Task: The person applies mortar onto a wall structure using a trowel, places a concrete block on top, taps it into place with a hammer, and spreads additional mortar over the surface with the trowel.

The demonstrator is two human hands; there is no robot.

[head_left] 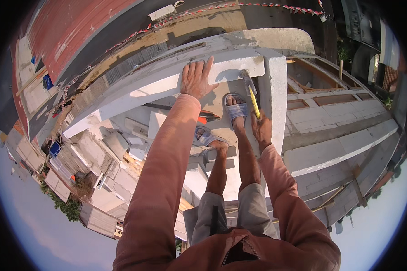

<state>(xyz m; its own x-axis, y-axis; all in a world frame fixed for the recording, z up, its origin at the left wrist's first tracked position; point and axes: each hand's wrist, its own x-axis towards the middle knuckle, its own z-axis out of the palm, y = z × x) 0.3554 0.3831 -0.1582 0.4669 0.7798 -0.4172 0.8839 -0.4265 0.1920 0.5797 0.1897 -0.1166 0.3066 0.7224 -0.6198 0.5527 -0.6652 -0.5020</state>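
My left hand (197, 77) lies with its fingers stretched over the top of a white wall block (237, 67). In my right hand (261, 128) is a hammer (254, 99) with a yellow handle and a grey head. The hammer's head is up against the near face of that block, close to its right end; whether it touches cannot be told. A white block wall (276, 99) meets the right end at a corner. A tool with an orange and black handle (209, 116), apparently a hand saw, lies just beyond my sandalled left foot.
My feet, in sandals (236, 108), stand inside the wall corner. Loose white blocks and rubble (115, 144) lie to the left. More block walls (334, 110) with openings run to the right. Beyond are red-and-white tape (203, 10) and a red roof (70, 31).
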